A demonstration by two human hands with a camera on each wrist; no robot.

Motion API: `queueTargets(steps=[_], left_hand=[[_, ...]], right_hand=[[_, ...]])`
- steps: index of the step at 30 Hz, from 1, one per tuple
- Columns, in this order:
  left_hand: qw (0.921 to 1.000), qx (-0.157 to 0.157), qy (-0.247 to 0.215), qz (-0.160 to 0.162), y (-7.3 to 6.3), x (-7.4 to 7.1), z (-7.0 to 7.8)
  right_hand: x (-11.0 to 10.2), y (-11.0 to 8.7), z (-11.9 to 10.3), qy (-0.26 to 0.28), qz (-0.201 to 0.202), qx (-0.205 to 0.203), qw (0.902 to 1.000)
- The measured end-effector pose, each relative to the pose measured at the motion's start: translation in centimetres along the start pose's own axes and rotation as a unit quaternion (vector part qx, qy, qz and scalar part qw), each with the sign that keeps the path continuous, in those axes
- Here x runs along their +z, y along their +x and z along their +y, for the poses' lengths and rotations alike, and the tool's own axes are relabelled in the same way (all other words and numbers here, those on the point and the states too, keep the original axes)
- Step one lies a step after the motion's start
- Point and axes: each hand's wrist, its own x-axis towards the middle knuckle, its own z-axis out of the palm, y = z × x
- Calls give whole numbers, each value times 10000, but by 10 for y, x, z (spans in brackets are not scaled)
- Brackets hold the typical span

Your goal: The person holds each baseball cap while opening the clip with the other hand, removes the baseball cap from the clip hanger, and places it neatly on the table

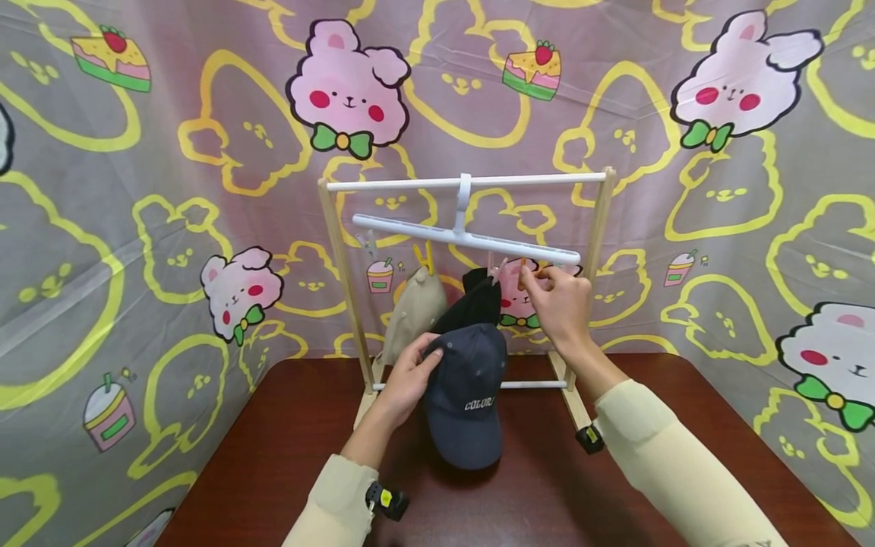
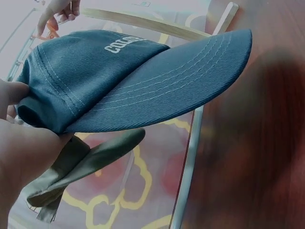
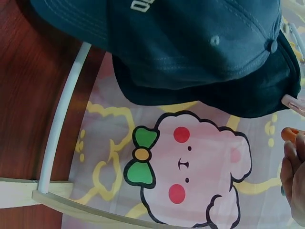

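Observation:
My left hand (image 1: 409, 380) grips the side edge of a navy baseball cap (image 1: 468, 387), thumb on the outside, its brim hanging down. The left wrist view also shows the cap (image 2: 105, 71) held at its back edge. At the low right end of a tilted white hanger (image 1: 403, 229), my right hand (image 1: 564, 304) pinches an orange clip (image 1: 524, 275). A pink clip (image 1: 495, 270) holds a black cap (image 1: 472, 305) behind the navy one. From a yellow clip (image 1: 424, 260) hangs a beige cap (image 1: 414, 311).
The hanger hooks over the top bar (image 1: 540, 181) of a wooden-sided rack (image 1: 336, 258) on a reddish-brown table (image 1: 273, 448). A pale clip (image 1: 368, 245) hangs at the hanger's left end. Behind stands a cartoon-printed cloth (image 1: 239, 137).

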Motion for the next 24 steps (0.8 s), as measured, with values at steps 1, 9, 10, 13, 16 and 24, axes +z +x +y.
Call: queueTargets(steps=[1,9,10,13,16,24], left_hand=[[10000,-29,-36,-11,-2,-2,1],[9997,-169,-190,-31,-22,-19,6],[9997,-155,-173,-30,-24,-22,7],[9998,-128,-145,11,-29,-29,8],[9998,-94,-123,95,-35,-36,11],[9991,-123,-207,352,-48,-54,14]], right_hand=[[-1,0,0,13,-10,-10,10000],[-5,-3,-1,133,-130,-31,9998],[-5,-4,0,149,-125,-46,9998],[-6,-6,2,156,-123,-129,9997],[-6,-8,2,92,-180,-279,9994],[-7,-14,6,4,-299,-716,9970]])
